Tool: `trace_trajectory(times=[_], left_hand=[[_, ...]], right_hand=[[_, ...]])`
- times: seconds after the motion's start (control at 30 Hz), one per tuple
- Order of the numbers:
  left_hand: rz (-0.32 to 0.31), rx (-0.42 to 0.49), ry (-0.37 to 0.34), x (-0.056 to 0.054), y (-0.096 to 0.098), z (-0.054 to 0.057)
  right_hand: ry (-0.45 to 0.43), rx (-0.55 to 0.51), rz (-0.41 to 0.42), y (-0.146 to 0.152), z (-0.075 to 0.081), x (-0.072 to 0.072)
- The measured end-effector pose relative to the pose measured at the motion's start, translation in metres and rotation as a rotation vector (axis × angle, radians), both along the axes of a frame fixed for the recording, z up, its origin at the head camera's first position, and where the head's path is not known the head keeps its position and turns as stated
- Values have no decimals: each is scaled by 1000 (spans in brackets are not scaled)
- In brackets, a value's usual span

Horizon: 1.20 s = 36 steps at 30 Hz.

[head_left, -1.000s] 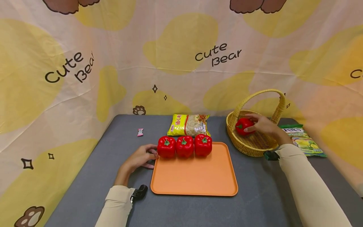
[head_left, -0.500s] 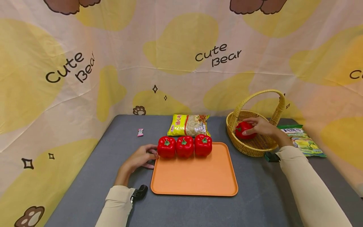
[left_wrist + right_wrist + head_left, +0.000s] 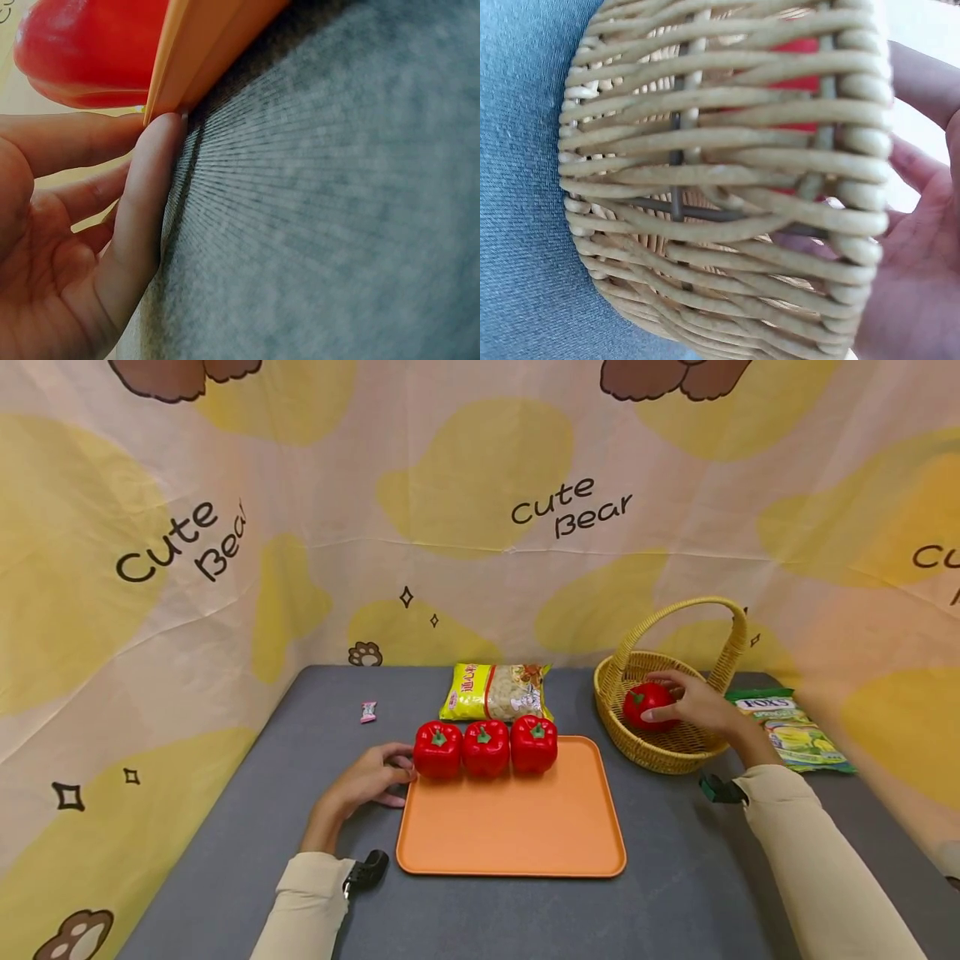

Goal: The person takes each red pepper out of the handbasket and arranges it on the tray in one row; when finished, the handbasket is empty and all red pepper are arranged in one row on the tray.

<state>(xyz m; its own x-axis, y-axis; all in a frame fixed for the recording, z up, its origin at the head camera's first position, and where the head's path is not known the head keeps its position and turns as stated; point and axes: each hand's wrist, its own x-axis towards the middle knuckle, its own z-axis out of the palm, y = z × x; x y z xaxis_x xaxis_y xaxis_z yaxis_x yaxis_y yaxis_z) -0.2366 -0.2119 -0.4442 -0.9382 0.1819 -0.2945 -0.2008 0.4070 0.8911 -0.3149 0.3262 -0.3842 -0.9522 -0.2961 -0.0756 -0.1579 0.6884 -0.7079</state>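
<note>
In the head view, my left hand (image 3: 372, 777) is at the left rim of an orange tray (image 3: 517, 827). The left wrist view has its thumb and index finger pinching the tray's edge (image 3: 174, 67). Three red bell peppers stand in a row along the tray's far side: a left one (image 3: 438, 750), a middle one (image 3: 486, 749) and a right one (image 3: 534, 745). My right hand (image 3: 697, 702) reaches into a yellow wicker basket (image 3: 660, 756) and grips another red bell pepper (image 3: 649, 703). Through the weave, the right wrist view gives glimpses of red.
Behind the tray lies a yellow pasta bag (image 3: 497, 692). A small pink wrapped candy (image 3: 368, 712) is at the left back. Right of the basket, partly behind my right arm, lies a green FOX'S candy bag (image 3: 797, 735). The basket's tall handle (image 3: 675, 607) arches over it.
My right hand has drawn slightly toward me and lower in the basket, with the bell pepper in its grip. The left hand and the tray stay in place.
</note>
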Motion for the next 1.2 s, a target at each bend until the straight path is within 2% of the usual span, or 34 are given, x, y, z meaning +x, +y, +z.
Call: trace_trajectory(times=[0.17,0.4,0.7,1.0,1.2], left_hand=[[2,-1,3,0,0,1],[2,-14,1,1,1,2],[9,-20,4,1,2,1],[4,-18,10,2,2,0],[6,-19,9,2,3,2]], right_hand=[[41,-21,-8,0,1,8],[72,-53,-57,-2,7,30],[136,-155,-100,-8,15,49],[173,-254,-65,-23,24,71],[188,-353,21,-42,29,83]])
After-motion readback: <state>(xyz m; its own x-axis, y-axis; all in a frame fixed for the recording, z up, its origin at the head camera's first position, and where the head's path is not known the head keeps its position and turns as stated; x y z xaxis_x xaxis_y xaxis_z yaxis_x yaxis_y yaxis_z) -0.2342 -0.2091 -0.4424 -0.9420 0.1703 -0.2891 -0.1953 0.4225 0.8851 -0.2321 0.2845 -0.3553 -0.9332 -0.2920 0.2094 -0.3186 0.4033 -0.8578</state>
